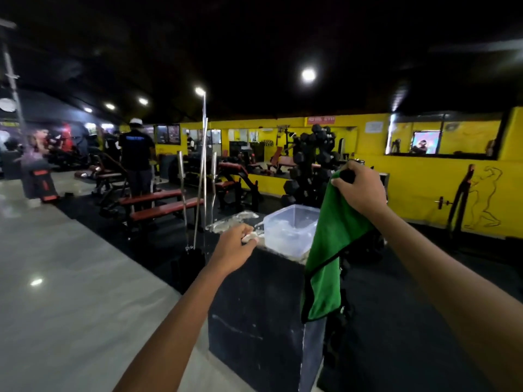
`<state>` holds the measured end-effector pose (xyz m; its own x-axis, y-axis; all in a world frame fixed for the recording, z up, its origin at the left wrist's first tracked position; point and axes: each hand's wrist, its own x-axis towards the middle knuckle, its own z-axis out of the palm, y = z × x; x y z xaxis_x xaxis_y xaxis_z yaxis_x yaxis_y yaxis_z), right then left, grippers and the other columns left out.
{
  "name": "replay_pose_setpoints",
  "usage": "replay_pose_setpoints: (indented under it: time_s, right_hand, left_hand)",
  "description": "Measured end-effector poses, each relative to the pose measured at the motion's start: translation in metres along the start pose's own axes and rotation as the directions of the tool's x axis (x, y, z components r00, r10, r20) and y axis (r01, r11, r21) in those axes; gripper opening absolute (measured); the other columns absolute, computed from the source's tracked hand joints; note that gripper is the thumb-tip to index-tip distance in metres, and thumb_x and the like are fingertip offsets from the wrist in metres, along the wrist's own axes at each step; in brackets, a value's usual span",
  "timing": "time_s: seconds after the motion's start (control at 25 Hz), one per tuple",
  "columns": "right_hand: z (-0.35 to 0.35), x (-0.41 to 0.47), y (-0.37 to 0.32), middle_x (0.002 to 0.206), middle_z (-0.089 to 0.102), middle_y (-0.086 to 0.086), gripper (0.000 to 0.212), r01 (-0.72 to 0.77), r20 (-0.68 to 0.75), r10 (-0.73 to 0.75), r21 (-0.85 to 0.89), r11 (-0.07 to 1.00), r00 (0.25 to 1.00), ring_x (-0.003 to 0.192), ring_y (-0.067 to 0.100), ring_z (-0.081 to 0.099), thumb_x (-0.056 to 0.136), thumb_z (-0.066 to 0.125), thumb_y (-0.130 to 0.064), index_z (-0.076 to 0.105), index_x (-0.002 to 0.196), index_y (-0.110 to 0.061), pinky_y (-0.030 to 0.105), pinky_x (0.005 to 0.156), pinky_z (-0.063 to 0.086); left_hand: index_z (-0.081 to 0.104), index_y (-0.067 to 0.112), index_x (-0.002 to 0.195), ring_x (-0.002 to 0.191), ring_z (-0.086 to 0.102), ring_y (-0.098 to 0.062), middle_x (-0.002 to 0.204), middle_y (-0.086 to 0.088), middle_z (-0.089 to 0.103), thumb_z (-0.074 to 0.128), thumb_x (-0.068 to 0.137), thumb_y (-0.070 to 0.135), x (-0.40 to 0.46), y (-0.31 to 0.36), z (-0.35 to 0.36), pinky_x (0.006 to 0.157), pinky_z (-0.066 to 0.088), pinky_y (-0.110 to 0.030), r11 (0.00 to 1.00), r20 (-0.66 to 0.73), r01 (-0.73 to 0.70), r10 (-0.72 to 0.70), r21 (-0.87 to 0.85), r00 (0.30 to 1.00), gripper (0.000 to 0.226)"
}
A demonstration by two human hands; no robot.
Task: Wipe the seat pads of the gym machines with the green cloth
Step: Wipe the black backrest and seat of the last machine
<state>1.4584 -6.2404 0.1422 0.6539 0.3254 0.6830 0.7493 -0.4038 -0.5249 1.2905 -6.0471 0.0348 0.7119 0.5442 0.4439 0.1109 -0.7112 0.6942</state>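
- A dim gym with yellow walls (424,176) and a pale tiled floor (70,278) at the left.
- Red-padded benches (167,206) stand left of centre, well apart from both hands.
- The left hand (236,244) curls its fingers round something small and white at the edge of a black block (254,321).
- A clear plastic tub (291,224) sits on the block.
- The right hand (359,188) pinches the green cloth (325,256) by its top, and the cloth hangs down just beside the tub.
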Motion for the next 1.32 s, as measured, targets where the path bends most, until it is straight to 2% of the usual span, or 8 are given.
replay_pose_setpoints:
  time_s: [0.12, 0.28, 0.48, 0.64, 0.76, 0.92, 1.2, 1.32]
  right_hand:
    - [0.034, 0.071, 0.003, 0.104, 0.065, 0.007, 0.019, 0.009, -0.047, -0.009, -0.004, 1.000, 0.999, 0.082, 0.016, 0.053, 0.088, 0.064, -0.021, 0.063, 0.104, -0.011, 0.023, 0.064, 0.042]
    - [0.079, 0.162, 0.018, 0.112, 0.064, 0.010, 0.026, 0.002, -0.143, 0.004, 0.042, 0.999, 0.990, 0.088, 0.014, 0.050, 0.088, 0.063, -0.019, 0.064, 0.112, -0.008, 0.025, 0.073, 0.040]
    - [0.151, 0.255, 0.045, 0.110, 0.065, 0.007, 0.024, 0.063, -0.249, -0.046, 0.062, 0.996, 0.967, 0.087, 0.011, 0.052, 0.085, 0.064, -0.022, 0.065, 0.107, -0.014, 0.008, 0.060, 0.036]
    - [0.200, 0.316, 0.065, 0.105, 0.066, 0.005, 0.022, 0.051, -0.317, -0.035, 0.043, 0.998, 0.948, 0.094, 0.018, 0.060, 0.083, 0.062, -0.024, 0.064, 0.103, -0.015, 0.026, 0.075, 0.047]
    - [0.249, 0.331, 0.098, 0.108, 0.065, 0.008, 0.022, -0.001, -0.266, -0.011, -0.045, 0.999, 0.964, 0.097, 0.022, 0.060, 0.085, 0.061, -0.021, 0.063, 0.105, -0.012, 0.026, 0.074, 0.043]
    - [0.305, 0.322, 0.150, 0.104, 0.067, 0.009, 0.022, -0.126, -0.159, 0.104, -0.138, 0.982, 0.982, 0.097, 0.028, 0.061, 0.081, 0.064, -0.022, 0.066, 0.100, -0.012, 0.030, 0.071, 0.044]
    - [0.377, 0.305, 0.195, 0.095, 0.065, 0.008, 0.015, -0.228, -0.053, 0.222, -0.294, 0.928, 0.974, 0.089, 0.028, 0.061, 0.078, 0.063, -0.023, 0.064, 0.088, -0.011, 0.035, 0.066, 0.048]
    - [0.404, 0.279, 0.217, 0.099, 0.064, 0.013, 0.017, -0.315, 0.069, 0.372, -0.407, 0.857, 0.926, 0.092, 0.033, 0.060, 0.080, 0.061, -0.023, 0.063, 0.090, -0.009, 0.036, 0.069, 0.048]
  left_hand:
    - [0.061, 0.005, 0.117, 0.104, 0.056, -0.013, 0.119, -0.008, 0.062, 0.061, 0.090, 0.015, 0.084, -0.014, 0.020, 0.087, 0.039, -0.019, 0.998, 0.028, -0.056, 0.056, -0.003, 0.998, 0.029]
    - [0.058, 0.006, 0.121, 0.111, 0.055, -0.017, 0.123, -0.006, 0.060, 0.060, 0.091, 0.018, 0.175, -0.046, 0.056, 0.084, 0.038, -0.019, 0.994, 0.103, -0.101, 0.096, 0.047, 0.990, 0.032]
    - [0.054, 0.004, 0.127, 0.122, 0.051, -0.019, 0.132, -0.009, 0.055, 0.061, 0.092, 0.019, 0.277, -0.091, 0.100, 0.089, 0.035, -0.019, 0.997, 0.131, -0.074, 0.071, 0.017, 0.989, 0.039]
    - [0.055, 0.004, 0.126, 0.122, 0.051, -0.019, 0.130, -0.010, 0.057, 0.060, 0.092, 0.018, 0.358, -0.116, 0.130, 0.090, 0.035, -0.019, 0.997, 0.145, -0.070, 0.072, -0.017, 0.987, 0.038]
    - [0.058, 0.003, 0.123, 0.117, 0.055, -0.021, 0.125, -0.010, 0.060, 0.062, 0.090, 0.016, 0.405, -0.138, 0.156, 0.087, 0.037, -0.019, 0.997, 0.166, -0.083, 0.081, 0.003, 0.983, 0.036]
    - [0.062, 0.001, 0.114, 0.105, 0.061, -0.026, 0.111, -0.014, 0.066, 0.064, 0.088, 0.015, 0.459, -0.154, 0.183, 0.087, 0.044, -0.028, 0.988, 0.230, -0.151, 0.152, -0.020, 0.961, 0.029]
    - [0.061, 0.002, 0.117, 0.105, 0.059, -0.021, 0.115, -0.012, 0.065, 0.065, 0.088, 0.017, 0.534, -0.166, 0.216, 0.076, 0.034, -0.012, 0.961, 0.288, -0.250, 0.274, -0.117, 0.918, 0.032]
    - [0.060, 0.002, 0.117, 0.105, 0.058, -0.021, 0.114, -0.011, 0.064, 0.064, 0.089, 0.017, 0.533, -0.183, 0.234, 0.072, 0.033, -0.011, 0.958, 0.361, -0.240, 0.282, -0.155, 0.889, 0.031]
